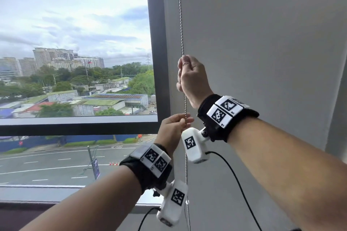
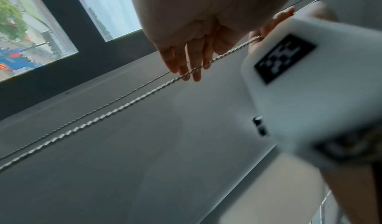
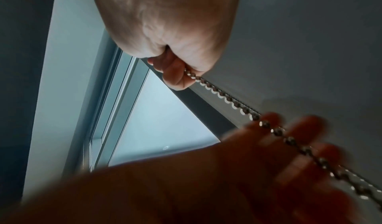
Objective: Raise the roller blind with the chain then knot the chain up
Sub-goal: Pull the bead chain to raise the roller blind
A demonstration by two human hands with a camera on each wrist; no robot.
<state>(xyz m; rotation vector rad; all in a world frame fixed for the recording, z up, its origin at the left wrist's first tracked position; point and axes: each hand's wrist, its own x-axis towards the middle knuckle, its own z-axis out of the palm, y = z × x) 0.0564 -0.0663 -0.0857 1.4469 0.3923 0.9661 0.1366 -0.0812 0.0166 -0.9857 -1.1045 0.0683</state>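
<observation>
Head view: the window (image 1: 75, 43) fills nine o'clock, its roller blind out of sight above; a grey wall (image 1: 262, 43) spans three o'clock. Between them hangs the metal bead chain (image 1: 180, 24), light, limp and likely slick, best pinched between beads. The right hand (image 1: 191, 78) is fisted around it at centre; the left hand (image 1: 173, 129), at six o'clock, pinches it. Dangling wrist-camera cables (image 1: 234, 174) could snag knotting.

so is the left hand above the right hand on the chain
No, in the head view the left hand pinches the chain below the right hand, which grips it higher up.
</observation>
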